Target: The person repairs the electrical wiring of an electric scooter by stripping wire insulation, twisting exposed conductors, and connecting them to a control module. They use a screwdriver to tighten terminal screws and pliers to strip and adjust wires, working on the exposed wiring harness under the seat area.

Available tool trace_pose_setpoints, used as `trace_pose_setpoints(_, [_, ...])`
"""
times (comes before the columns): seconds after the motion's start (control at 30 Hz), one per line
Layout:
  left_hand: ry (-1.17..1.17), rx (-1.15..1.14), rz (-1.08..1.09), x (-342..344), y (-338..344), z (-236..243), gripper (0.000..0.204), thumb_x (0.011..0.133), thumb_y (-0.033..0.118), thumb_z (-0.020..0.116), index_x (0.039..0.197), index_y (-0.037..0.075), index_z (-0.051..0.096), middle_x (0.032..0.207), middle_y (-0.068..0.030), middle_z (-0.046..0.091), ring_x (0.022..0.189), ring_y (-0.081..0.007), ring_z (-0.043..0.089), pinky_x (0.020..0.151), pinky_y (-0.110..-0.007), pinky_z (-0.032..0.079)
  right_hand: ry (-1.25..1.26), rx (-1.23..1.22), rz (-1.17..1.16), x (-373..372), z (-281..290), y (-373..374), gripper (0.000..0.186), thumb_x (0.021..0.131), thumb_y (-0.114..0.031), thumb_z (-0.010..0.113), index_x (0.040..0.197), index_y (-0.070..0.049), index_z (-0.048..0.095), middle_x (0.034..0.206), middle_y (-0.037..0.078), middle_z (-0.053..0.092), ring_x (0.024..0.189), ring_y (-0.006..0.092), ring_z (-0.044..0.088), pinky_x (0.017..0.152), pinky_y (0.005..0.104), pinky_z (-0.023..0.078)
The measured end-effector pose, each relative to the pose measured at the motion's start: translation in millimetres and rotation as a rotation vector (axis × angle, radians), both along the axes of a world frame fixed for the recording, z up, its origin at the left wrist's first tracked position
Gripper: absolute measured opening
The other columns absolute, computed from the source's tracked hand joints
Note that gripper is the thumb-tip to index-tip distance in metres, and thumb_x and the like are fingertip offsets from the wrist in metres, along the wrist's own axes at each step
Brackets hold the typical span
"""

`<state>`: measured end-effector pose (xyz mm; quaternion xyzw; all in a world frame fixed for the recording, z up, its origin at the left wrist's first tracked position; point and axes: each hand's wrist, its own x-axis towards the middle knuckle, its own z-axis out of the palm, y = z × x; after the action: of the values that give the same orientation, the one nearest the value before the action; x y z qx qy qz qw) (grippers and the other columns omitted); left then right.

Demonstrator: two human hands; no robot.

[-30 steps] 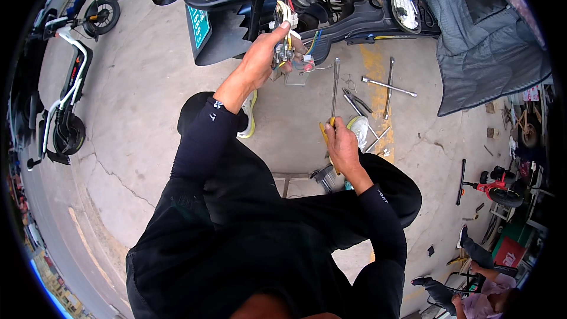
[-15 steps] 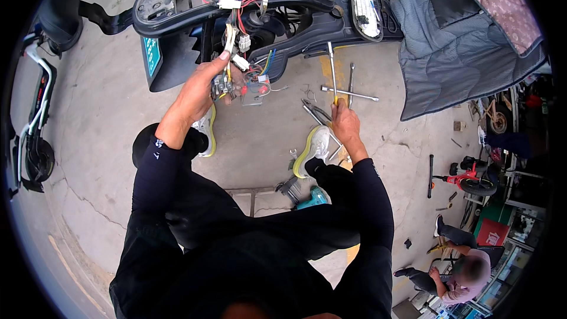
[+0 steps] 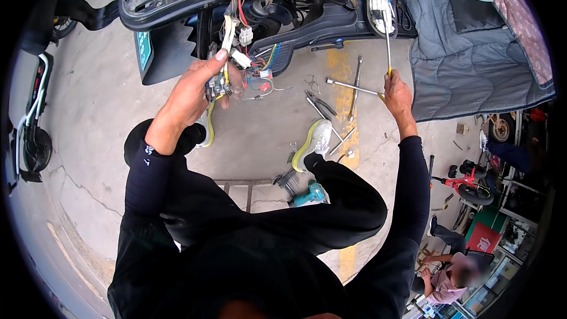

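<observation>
My left hand (image 3: pixel 192 91) is closed round a bundle of wires with a dark terminal piece (image 3: pixel 218 87) at its lower end. White connectors (image 3: pixel 240 58) and coloured wires hang from the opened body of an electric scooter (image 3: pixel 295 9) just above. At the right, my right hand (image 3: pixel 397 93) grips a screwdriver (image 3: pixel 388 53) with a yellow handle. Its shaft points up to an oblong dark-rimmed tray (image 3: pixel 378 5) with something white in it, on the scooter's footboard. The tip overlaps the white contents; I cannot tell whether it touches them.
A cross wrench (image 3: pixel 356 88) and pliers (image 3: pixel 321 104) lie on the concrete between my hands. A teal power tool (image 3: pixel 308 194) rests by my leg. A quilted cover (image 3: pixel 460 65) hangs at the right. Another person (image 3: pixel 452 277) sits at the lower right, near a red children's bike (image 3: pixel 466 182).
My right hand has moved right and up with the screwdriver, from over the cross wrench to the tray. My left hand still holds the wires. The whole view has shifted slightly.
</observation>
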<state>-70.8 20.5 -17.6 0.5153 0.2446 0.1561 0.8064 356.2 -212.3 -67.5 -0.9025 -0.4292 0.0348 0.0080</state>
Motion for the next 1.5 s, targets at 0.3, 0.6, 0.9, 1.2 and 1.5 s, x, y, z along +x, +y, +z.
trace_pose_setpoints(0.3, [0.014, 0.034, 0.036, 3, 0, -3, 0.063, 0.105, 0.046, 0.035, 0.073, -0.001, 0.064, 0.078, -0.0184, 0.061, 0.068, -0.0225, 0.062, 0.054, -0.027, 0.05, 0.28, 0.034, 0.063, -69, -86, -44, 0.02, 0.101, -0.025, 0.049, 0.105, -0.005, 0.05, 0.085, 0.024, 0.067, 0.082, 0.0446, 0.064, 0.071, 0.0538, 0.049])
trace_pose_setpoints(0.6, [0.015, 0.046, 0.07, 20, -9, -1, 0.066, 0.102, 0.05, 0.04, 0.067, -0.002, 0.062, 0.071, -0.018, 0.06, 0.066, -0.0237, 0.061, 0.049, -0.028, 0.047, 0.371, 0.715, -0.329, 7, -81, 29, 0.023, 0.104, -0.027, 0.046, 0.105, -0.004, 0.048, 0.084, 0.022, 0.065, 0.081, 0.0418, 0.064, 0.073, 0.0492, 0.047])
trace_pose_setpoints(0.9, [-0.015, 0.045, -0.012, 28, -7, -6, 0.07, 0.102, 0.052, 0.039, 0.069, -0.004, 0.066, 0.071, -0.0189, 0.062, 0.065, -0.0247, 0.061, 0.05, -0.029, 0.048, 0.112, 1.026, -0.676, 96, -97, 120, 0.062, 0.091, -0.051, 0.063, 0.105, 0.01, 0.061, 0.096, 0.03, 0.067, 0.092, 0.0455, 0.065, 0.083, 0.0499, 0.048])
trace_pose_setpoints(1.2, [-0.054, 0.03, -0.018, 27, -7, -13, 0.069, 0.102, 0.051, 0.039, 0.072, -0.005, 0.067, 0.073, -0.0191, 0.063, 0.061, -0.0235, 0.06, 0.053, -0.029, 0.049, 0.357, 1.071, -0.657, 101, -108, 133, 0.048, 0.093, -0.037, 0.062, 0.096, 0.01, 0.066, 0.09, 0.028, 0.068, 0.088, 0.042, 0.065, 0.081, 0.0473, 0.048])
trace_pose_setpoints(1.5, [-0.02, 0.046, -0.003, 35, -8, -10, 0.068, 0.103, 0.051, 0.038, 0.072, -0.003, 0.066, 0.073, -0.0183, 0.063, 0.058, -0.0218, 0.059, 0.055, -0.028, 0.047, 0.671, 1.044, -0.578, 107, -107, 68, 0.029, 0.098, -0.023, 0.054, 0.097, 0.004, 0.061, 0.069, 0.008, 0.059, 0.059, 0.0175, 0.057, 0.057, 0.0346, 0.045])
